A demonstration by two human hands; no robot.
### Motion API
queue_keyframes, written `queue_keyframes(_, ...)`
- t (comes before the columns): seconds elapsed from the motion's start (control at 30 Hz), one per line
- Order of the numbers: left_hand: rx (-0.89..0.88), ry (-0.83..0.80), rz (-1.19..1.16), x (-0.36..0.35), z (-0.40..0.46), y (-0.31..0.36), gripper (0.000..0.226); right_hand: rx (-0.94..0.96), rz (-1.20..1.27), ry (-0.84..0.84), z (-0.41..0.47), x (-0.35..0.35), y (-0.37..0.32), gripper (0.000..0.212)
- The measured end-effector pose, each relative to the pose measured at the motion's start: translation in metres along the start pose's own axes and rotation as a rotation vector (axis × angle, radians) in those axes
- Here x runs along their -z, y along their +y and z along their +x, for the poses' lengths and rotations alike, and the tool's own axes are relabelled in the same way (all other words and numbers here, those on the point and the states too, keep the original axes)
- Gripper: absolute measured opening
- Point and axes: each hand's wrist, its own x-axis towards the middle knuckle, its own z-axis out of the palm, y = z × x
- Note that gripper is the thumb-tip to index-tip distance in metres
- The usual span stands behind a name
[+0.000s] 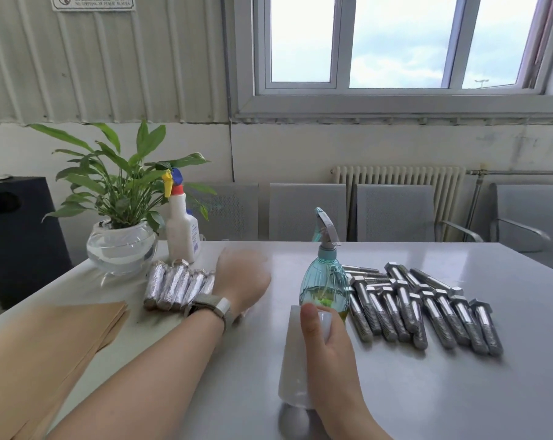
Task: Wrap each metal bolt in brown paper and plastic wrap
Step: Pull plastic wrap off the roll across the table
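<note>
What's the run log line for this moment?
right hand: holds roll | left hand: blurred, over table | bolts: loose pile

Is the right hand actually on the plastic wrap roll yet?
Touching. The head view shows the right hand curled over the white plastic wrap roll, with its thumb lying along the roll's top end and no gap between them.

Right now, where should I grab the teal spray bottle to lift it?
Grip the teal spray bottle by its narrow neck just under the trigger, coming from above: it stands upright, the belly is wide, and the bolts crowd its right side.
</note>
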Motion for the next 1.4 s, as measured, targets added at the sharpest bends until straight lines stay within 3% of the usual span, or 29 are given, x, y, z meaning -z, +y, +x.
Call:
queue_keyframes(0.1,0.047,0.094,-0.31,0.037,-0.024,0.012,0.017,-0.106,0.132,-0.043,-0.001,-0.001,-0.001,0.057)
queue_keyframes(0.2,0.125,-0.033,-0.617,0.066,-0.072,0.02,0.017,-0.182,0.214,-0.095,-0.002,0.0,-0.001,0.058)
queue_keyframes(0.3,0.177,-0.211,-0.75,0.074,-0.12,0.022,0.013,-0.15,0.224,-0.097,-0.003,0.001,-0.005,0.07)
queue_keyframes(0.37,0.185,-0.245,-0.742,0.068,-0.141,0.022,0.022,-0.144,0.218,-0.096,-0.002,0.001,-0.006,0.074)
queue_keyframes(0.5,0.097,-0.217,-0.696,0.058,-0.154,0.021,0.02,-0.156,0.267,-0.106,-0.004,-0.001,-0.006,0.062)
queue_keyframes(0.73,0.047,0.012,-0.617,0.054,-0.156,0.016,0.021,-0.162,0.35,-0.058,-0.001,-0.003,0.0,0.07)
queue_keyframes(0.93,0.065,0.115,-0.586,0.051,-0.158,0.017,0.01,-0.164,0.383,-0.046,-0.001,-0.003,0.002,0.064)
queue_keyframes(1.07,0.216,0.075,-0.796,0.052,-0.157,0.017,0.019,-0.175,0.413,-0.04,-0.001,-0.002,0.001,0.067)
queue_keyframes(1.2,0.405,-0.014,-1.068,0.054,-0.154,0.015,0.005,-0.187,0.428,-0.079,-0.002,-0.003,-0.001,0.066)
queue_keyframes(1.4,0.474,-0.205,-1.221,0.054,-0.15,0.007,0.008,-0.162,0.4,-0.122,-0.004,-0.003,-0.005,0.064)
